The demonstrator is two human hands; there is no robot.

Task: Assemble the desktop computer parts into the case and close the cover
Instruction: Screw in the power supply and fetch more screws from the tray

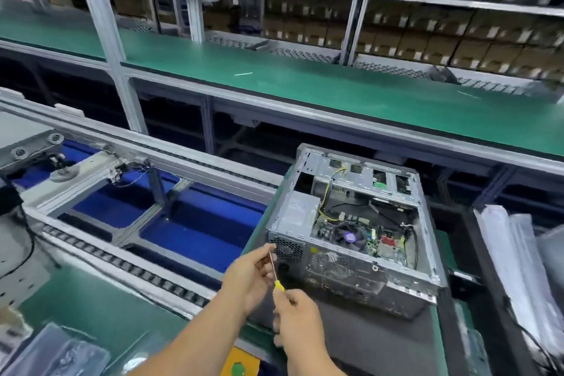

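A worker's right hand (297,319) grips a yellow-handled screwdriver (275,274) while the left hand (254,276) pinches its thin shaft, just beside the open computer case (351,238) lying coverless on the green workbench (91,314). The sheet-metal case looks heavy and rigid, best held by its outer frame. Its exposed motherboard (363,235) looks fragile.

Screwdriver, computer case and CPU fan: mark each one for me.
screwdriver (278,285), head view, on its yellow handle just above the right hand's grip.
computer case (290,223), head view, on its bare grey top panel at the left.
CPU fan (348,236), head view, on its purple hub.
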